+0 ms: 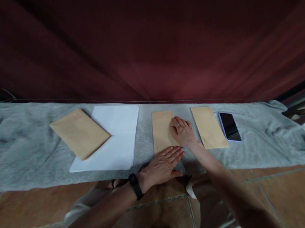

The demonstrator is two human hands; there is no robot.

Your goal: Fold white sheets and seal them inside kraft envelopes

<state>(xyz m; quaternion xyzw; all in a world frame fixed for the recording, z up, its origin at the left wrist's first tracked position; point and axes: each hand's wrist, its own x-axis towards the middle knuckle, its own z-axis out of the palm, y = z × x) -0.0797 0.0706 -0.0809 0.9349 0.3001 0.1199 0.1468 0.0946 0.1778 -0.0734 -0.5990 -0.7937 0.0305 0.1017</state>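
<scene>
A brown paper envelope (162, 126) lies upright on the grey cloth in front of me. Across its lower edge rests my left hand (163, 164), flat with fingers stretched out to the right, a black band on the wrist. My right hand (183, 130) presses on the envelope's right edge, palm down, its fingers pointing away from me and slightly bent. Part of the envelope is hidden under both hands. To the right lies a second brown envelope (209, 128), touched by neither hand.
Left of me, a stack of brown envelopes (78, 133) overlaps white paper sheets (121, 134). A phone (230, 126) lies at the right. Everything rests on a narrow surface covered with grey cloth (265, 131), with a dark red curtain (141, 46) behind it. Brown floor tiles (21, 215) show below.
</scene>
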